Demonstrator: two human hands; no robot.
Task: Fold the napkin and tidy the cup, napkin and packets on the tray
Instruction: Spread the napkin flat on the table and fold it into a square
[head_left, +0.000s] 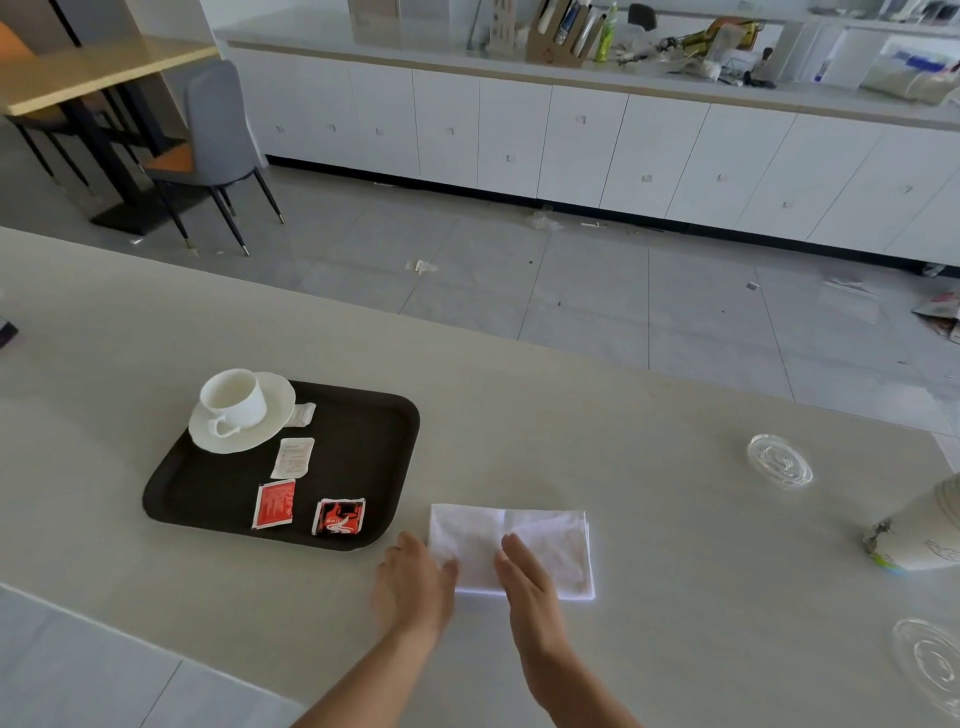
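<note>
- On the counter (675, 467), just right of the tray (363, 447): folded white napkin (550, 545), lying flat.
- Left hand (415, 582): fingers straight, resting at the napkin's near-left corner, gripping nothing.
- Right hand (530, 582): flat, palm down on the napkin's middle, holding nothing.
- Tray: cup (234, 397) on saucer (275, 421) at the far-left corner; white packet (293, 457) and two red packets (274, 504) nearer.

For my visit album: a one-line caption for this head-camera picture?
Left hand and right hand rest on a folded white napkin on the counter beside a dark tray holding cup and packets.
</note>
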